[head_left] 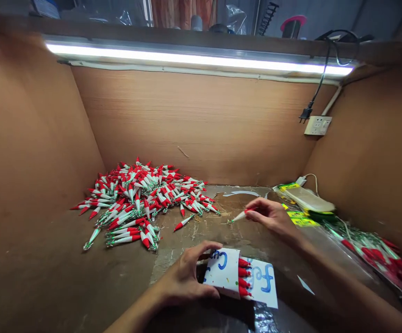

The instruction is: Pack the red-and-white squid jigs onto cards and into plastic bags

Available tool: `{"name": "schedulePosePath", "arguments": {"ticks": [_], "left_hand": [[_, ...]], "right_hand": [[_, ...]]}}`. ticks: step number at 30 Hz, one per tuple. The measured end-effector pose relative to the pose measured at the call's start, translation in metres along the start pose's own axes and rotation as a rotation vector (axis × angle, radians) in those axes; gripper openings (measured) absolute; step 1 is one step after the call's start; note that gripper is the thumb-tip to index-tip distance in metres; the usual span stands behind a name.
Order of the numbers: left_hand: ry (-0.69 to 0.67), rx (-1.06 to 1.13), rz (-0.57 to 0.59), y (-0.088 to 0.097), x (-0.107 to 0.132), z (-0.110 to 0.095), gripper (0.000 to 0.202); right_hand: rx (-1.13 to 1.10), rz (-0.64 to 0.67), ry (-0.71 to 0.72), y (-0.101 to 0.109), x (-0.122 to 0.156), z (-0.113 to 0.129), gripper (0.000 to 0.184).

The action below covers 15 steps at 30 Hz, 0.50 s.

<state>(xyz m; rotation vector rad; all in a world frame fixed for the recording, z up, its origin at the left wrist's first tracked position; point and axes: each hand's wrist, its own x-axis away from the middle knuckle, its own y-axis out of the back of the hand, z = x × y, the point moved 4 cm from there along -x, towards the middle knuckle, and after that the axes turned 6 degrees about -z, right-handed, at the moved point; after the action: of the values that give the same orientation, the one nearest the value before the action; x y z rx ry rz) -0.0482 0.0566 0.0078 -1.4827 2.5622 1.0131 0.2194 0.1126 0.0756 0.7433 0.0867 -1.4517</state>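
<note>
My left hand is closed around a small white card box with blue handwriting, near the front of the bench. Several red tips of squid jigs stick out of its right-hand end, beside a white flap with blue letters. Further back and to the right, my right hand pinches one red and white squid jig by its red end, its hooked end pointing left. A large heap of the same jigs lies at the back left, with a single jig apart from it.
Clear packets with yellow-green labels lie at the right. Nearer, a clear bag holds more jigs. A black plug hangs by the wall socket. A lit tube runs under the shelf. Brown walls bound the bench.
</note>
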Motion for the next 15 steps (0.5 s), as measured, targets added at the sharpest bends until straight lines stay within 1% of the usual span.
{"name": "schedulePosePath", "arguments": {"ticks": [2, 4, 6, 9, 13, 15], "left_hand": [[0.023, 0.05, 0.004, -0.002, -0.002, 0.004, 0.088], [0.041, 0.092, 0.004, -0.005, -0.005, 0.005, 0.086], [0.059, 0.144, -0.003, -0.009, -0.009, 0.005, 0.083], [0.087, 0.231, -0.016, -0.011, -0.013, 0.002, 0.079], [0.092, 0.257, -0.016, -0.01, -0.016, 0.001, 0.077], [0.085, 0.236, -0.016, -0.009, -0.016, 0.002, 0.078]], "right_hand": [[-0.039, -0.064, -0.122, 0.024, 0.023, -0.014, 0.022], [-0.076, -0.083, -0.176, 0.034, 0.04, -0.023, 0.024], [-0.105, -0.063, -0.197, 0.036, 0.049, -0.025, 0.025], [-0.112, -0.022, -0.199, 0.035, 0.052, -0.021, 0.025], [-0.107, 0.02, -0.164, 0.03, 0.053, -0.011, 0.021], [-0.064, 0.042, -0.112, 0.025, 0.056, -0.006, 0.016]]}}
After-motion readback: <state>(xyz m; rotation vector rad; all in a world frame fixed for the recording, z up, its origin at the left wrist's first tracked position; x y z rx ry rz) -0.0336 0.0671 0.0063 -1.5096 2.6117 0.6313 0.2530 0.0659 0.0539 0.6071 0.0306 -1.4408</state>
